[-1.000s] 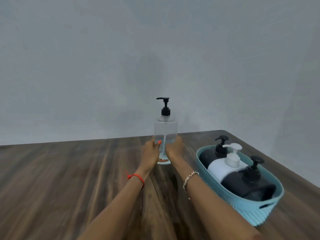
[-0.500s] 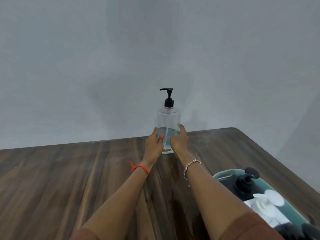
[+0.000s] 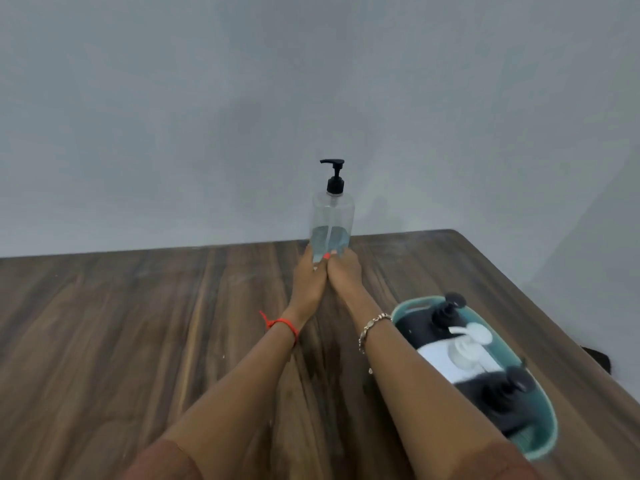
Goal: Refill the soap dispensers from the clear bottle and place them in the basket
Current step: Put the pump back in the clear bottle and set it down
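The clear bottle [image 3: 331, 220] with a black pump stands upright near the table's far edge, with a little liquid at its bottom. My left hand [image 3: 309, 277] and my right hand [image 3: 344, 271] press together around its base, fingertips on the lower part. At the right, a light blue basket [image 3: 543, 441] holds three dispensers lying down: a black dispenser [image 3: 417, 325] at the far end, a white dispenser [image 3: 446, 363] in the middle and another black dispenser [image 3: 491, 400] nearest me.
The dark wooden table [image 3: 121, 341] runs to a grey wall behind. Its right edge slants past the basket. A dark object [image 3: 597, 356] lies beyond that edge, low on the right.
Both hands with the clear bottle have moved farther from me, toward the wall. My view shifted, so the basket now appears closer and lower right.
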Demonstrator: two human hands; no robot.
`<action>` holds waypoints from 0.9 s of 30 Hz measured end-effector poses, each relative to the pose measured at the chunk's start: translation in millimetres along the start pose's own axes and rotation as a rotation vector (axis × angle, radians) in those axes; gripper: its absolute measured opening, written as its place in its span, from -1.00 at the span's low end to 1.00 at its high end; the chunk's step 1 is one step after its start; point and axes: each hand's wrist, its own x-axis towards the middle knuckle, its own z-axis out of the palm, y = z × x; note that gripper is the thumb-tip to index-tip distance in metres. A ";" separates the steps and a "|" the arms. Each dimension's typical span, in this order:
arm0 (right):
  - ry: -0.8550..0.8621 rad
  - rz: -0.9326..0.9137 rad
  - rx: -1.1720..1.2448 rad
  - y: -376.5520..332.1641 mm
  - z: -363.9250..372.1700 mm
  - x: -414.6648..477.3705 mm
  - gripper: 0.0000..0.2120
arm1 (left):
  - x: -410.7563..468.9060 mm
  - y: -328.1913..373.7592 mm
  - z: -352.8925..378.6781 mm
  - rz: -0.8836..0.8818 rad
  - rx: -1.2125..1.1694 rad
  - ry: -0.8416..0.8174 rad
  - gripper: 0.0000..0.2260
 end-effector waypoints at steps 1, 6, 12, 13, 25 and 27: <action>0.010 -0.012 -0.010 -7.6 -7.8 -16.8 -0.71 | -12.1 9.6 -1.1 -0.007 -0.004 0.020 -0.76; -0.037 -0.127 -0.056 -45.2 -62.1 -98.6 -0.75 | -73.3 33.5 5.5 -0.110 -0.056 0.036 -0.84; 0.145 -0.245 -0.033 -59.5 -177.5 -149.3 -0.85 | -149.5 62.1 27.8 -0.457 0.037 -0.037 -0.61; 0.209 -0.236 0.061 -55.5 -200.0 -150.0 -0.87 | -157.6 62.7 33.9 -0.476 0.058 -0.054 -0.54; -0.037 0.257 -0.065 86.1 -252.3 -129.5 -0.78 | -190.3 61.6 93.0 -0.504 0.097 -0.176 -0.57; -0.012 0.274 -0.031 93.4 -245.4 -127.2 -0.78 | -189.9 62.1 94.2 -0.516 0.128 -0.173 -0.54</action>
